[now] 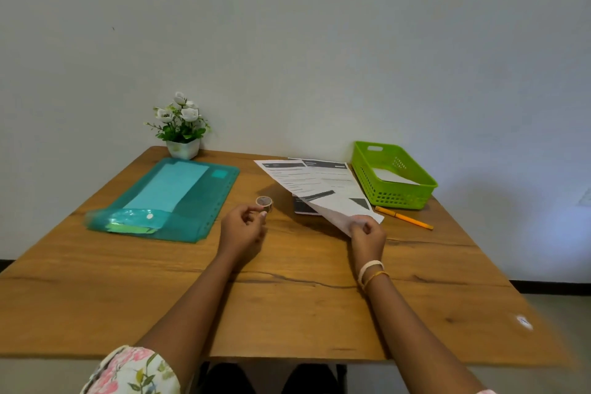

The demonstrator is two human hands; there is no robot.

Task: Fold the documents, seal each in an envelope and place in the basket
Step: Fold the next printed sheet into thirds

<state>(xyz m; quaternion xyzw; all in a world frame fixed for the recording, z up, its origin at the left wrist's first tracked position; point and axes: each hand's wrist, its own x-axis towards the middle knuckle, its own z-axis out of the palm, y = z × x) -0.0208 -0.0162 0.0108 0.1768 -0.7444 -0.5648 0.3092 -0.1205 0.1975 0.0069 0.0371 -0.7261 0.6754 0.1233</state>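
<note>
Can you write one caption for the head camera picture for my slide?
Left hand holds a tape roll while right hand lifts a document beside the green basket.

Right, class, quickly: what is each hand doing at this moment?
Left hand: pinches the small tape roll at its fingertips.
Right hand: grips the near corner of the top document.
</note>
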